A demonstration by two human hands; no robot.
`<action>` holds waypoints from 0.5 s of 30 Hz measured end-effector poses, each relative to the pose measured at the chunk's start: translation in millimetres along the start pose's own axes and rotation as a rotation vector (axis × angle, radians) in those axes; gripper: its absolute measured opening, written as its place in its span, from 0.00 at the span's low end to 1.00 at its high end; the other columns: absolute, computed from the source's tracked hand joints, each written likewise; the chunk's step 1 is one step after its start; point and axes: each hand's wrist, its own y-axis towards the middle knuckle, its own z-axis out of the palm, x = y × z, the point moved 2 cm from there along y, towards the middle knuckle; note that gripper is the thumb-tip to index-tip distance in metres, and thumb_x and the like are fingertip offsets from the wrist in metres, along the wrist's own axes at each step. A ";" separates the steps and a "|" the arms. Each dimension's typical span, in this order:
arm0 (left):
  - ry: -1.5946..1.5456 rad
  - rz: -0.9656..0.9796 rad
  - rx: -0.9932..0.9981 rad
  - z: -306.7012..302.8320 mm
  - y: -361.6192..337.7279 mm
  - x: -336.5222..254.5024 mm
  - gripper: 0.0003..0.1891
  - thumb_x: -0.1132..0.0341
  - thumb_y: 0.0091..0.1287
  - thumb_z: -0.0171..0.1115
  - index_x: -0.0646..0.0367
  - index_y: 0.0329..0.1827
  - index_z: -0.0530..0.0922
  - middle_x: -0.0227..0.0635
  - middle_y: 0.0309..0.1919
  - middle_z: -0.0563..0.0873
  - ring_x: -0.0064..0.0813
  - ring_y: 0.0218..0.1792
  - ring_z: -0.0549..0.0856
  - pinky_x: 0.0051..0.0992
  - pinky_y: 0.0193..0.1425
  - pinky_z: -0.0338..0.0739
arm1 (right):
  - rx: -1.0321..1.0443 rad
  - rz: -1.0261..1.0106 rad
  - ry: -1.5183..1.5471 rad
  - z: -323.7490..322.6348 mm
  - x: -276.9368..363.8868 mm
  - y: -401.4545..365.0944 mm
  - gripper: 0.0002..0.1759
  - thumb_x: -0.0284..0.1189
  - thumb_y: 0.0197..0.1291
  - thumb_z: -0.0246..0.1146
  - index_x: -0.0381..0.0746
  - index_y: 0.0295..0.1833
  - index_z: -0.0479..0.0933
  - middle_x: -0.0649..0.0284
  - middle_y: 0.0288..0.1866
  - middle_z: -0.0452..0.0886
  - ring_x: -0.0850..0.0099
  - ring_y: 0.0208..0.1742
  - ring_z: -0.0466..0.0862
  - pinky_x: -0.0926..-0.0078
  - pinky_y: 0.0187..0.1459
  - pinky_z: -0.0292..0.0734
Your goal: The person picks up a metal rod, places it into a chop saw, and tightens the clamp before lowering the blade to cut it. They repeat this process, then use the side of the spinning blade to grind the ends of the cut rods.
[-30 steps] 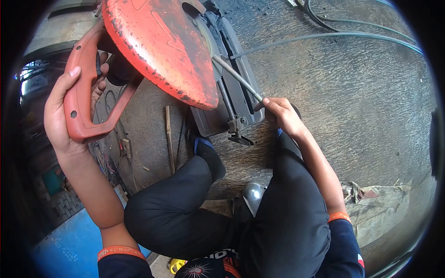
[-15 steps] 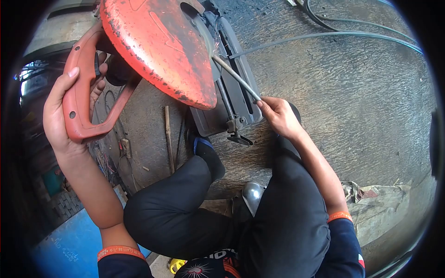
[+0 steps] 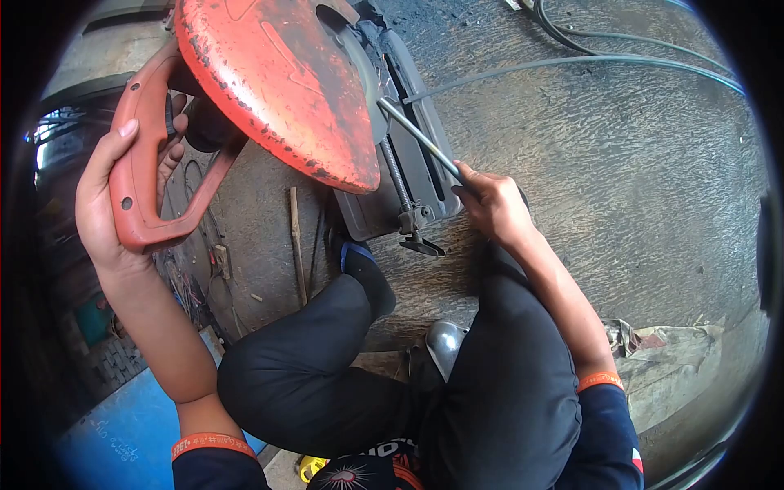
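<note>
A cut-off saw with a scuffed red blade guard (image 3: 278, 90) stands in front of me on its dark grey base (image 3: 359, 216). My left hand (image 3: 110, 184) is wrapped round its red D-shaped handle (image 3: 139, 180), fingers at the black trigger. My right hand (image 3: 494, 204) grips the near end of a thin metal rod (image 3: 420, 139). The rod's far end touches or lies very close to the edge of the cutting disc (image 3: 373, 82), which the guard partly hides. A threaded vise screw (image 3: 395, 175) with a crank (image 3: 422, 245) runs along the base.
Cables (image 3: 604, 59) cross the floor at upper right. A wooden stick (image 3: 297, 245) lies left of the base. A shiny rounded metal object (image 3: 445, 347) sits between my legs. A blue panel (image 3: 122, 425) is at lower left, cloth (image 3: 670, 359) at right.
Sparks seen near the disc earlier no longer show. My right hand has turned slightly, and the rod's far end has shifted a little to the right. My left hand stays on the handle.
</note>
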 end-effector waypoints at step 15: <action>-0.061 -0.010 0.016 2.5 -0.9 0.8 0.25 0.66 0.67 0.56 0.75 0.64 0.67 0.51 0.51 0.82 0.36 0.47 0.84 0.29 0.53 0.78 | 0.315 0.481 0.527 4.5 -16.4 -1.2 0.19 0.38 0.72 0.51 0.32 0.41 0.77 0.72 0.21 0.67 0.83 0.23 0.65 0.78 0.25 0.61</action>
